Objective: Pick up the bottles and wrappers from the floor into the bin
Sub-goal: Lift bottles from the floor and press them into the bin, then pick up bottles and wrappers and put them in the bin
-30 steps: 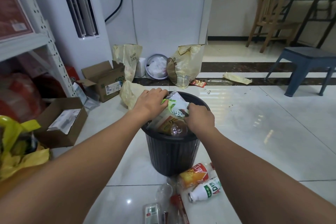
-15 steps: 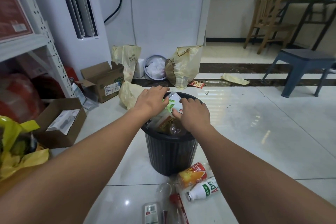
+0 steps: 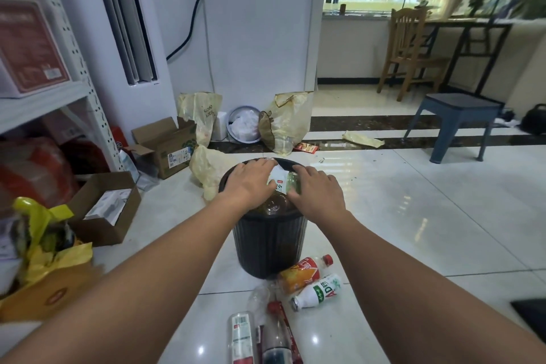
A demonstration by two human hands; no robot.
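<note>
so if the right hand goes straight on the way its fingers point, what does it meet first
The white and green wrapper atop the bin; the right hand seems to touch it, though depth is unclear.

Both forearms extended forward and converging. Left hand point(image 3: 248, 183) palm down, fingers near straight and held together. Right hand point(image 3: 317, 192) palm down, fingers flat and spread. Hands level, side by side, narrowly apart.

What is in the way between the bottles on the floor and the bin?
The bin is full to its rim: a white-and-green pack and a clear bottle fill its mouth, with left hand and right hand pressing flat on top. The orange bottle and white bottle lie at its base.
</note>
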